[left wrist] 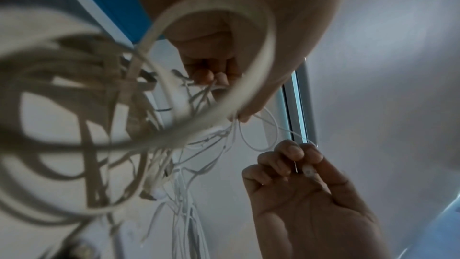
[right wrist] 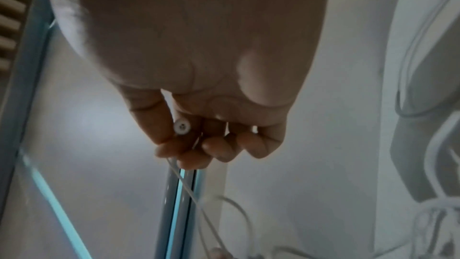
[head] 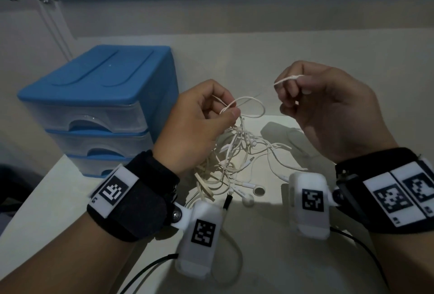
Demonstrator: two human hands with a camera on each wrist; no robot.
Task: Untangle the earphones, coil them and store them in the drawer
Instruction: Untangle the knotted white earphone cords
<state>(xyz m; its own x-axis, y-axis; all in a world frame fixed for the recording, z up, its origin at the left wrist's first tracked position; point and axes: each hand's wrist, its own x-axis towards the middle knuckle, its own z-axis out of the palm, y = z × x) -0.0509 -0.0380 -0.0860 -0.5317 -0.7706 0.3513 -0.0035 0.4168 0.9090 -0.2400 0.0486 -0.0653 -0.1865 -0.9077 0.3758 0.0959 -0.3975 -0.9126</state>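
The left hand [head: 199, 120], centre-left of the head view, pinches a knot of white cord between thumb and curled fingers, and the tangle of earphones [head: 237, 160] hangs from it down onto the table [head: 270, 258], with buds and plugs lying loose at lower centre. The right hand [head: 328, 110], centre-right and slightly higher, has its fingers curled round one free end; the right wrist view shows a small round white tip [right wrist: 182, 126] held between them. A single strand runs from that hand leftwards and a little down to the left hand's pinch, so the cord's long axis lies roughly across the frame between the two hands, which stand apart. I judge the next pull must go rightwards and up, away from the knot; there is open room on that side. The drawers [head: 98, 115] stand at left, close behind the left hand, all shut, and leave little room to draw cord that way.
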